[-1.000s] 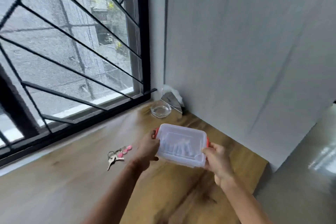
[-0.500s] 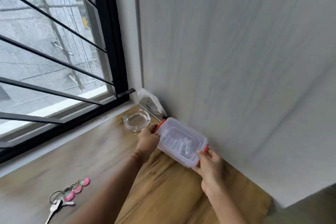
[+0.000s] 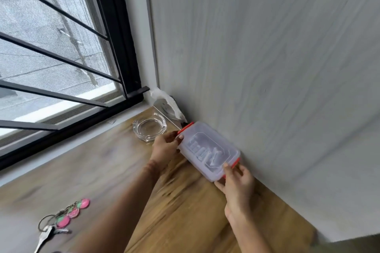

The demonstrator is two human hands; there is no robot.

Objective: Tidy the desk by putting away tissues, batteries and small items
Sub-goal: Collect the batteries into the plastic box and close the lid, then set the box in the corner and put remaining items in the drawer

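Nearest the camera, at the lower left of the wooden desk [image 3: 185,217], one bunch of keys [image 3: 61,219] is seen lying flat. One metal key is plainly shown on its ring, and three round tags in pink and green are strung beside it. Further in, to the right, the right hand [image 3: 238,189] is seen gripping the near end of a clear plastic box [image 3: 207,148]: the thumb is laid on the lid and the fingers are curled beneath it. One such box is in view, with its lid on and two red clips, one at each short end. Through the cloudy lid, several pale cylinders that look like batteries [image 3: 205,153] are seen lying inside, but their number cannot be counted through the blur. The box is held tilted, with its long far side close against the grey wall [image 3: 267,68]; whether it rests on the desk cannot be told. Its far end is gripped by the left hand [image 3: 165,148], whose fingers are curled round the edge just below the red clip. Just beyond that hand, one glass ashtray [image 3: 149,129] is set on the desk. Behind it, in the corner against the wall, one metal tissue holder [image 3: 164,109] is stood, with white tissues [image 3: 164,96] sticking out at the top. Farthest off, to the left, a black-framed window [image 3: 115,26] with slanted bars is seen.
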